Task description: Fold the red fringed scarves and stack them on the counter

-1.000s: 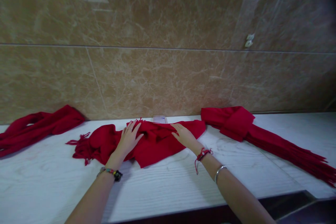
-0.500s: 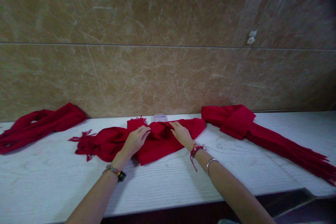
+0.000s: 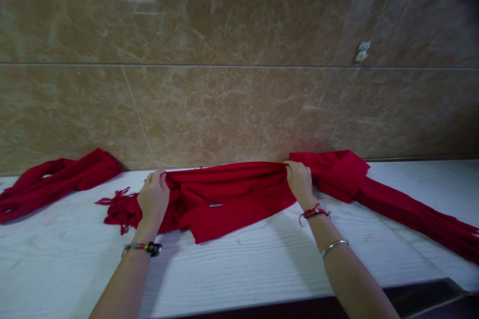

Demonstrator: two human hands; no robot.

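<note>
A red scarf [image 3: 235, 199] with a fringed, bunched left end lies on the white wood-grain surface, its upper edge pulled straight between my two hands. My left hand [image 3: 154, 199] is closed on that edge near the fringe. At the other end of the stretch, my right hand [image 3: 300, 182] pinches the same edge. The scarf's middle hangs in loose folds, and a flat lower part spreads toward me. Just beyond my right hand lies a second red scarf, folded over on itself [image 3: 346, 174], its long fringe running down to the right.
A third red scarf [image 3: 63, 182], loosely looped, lies at the far left. Behind the surface [image 3: 232, 274] rises a brown marble-tiled wall [image 3: 224, 114] with a small white fitting [image 3: 362, 52]. A dark edge runs along the front at the lower right.
Both hands, lying close together on the scarf a second ago, have gripped its upper edge and moved apart, left and right. The edge is now taut and covers the small pale card behind it.
</note>
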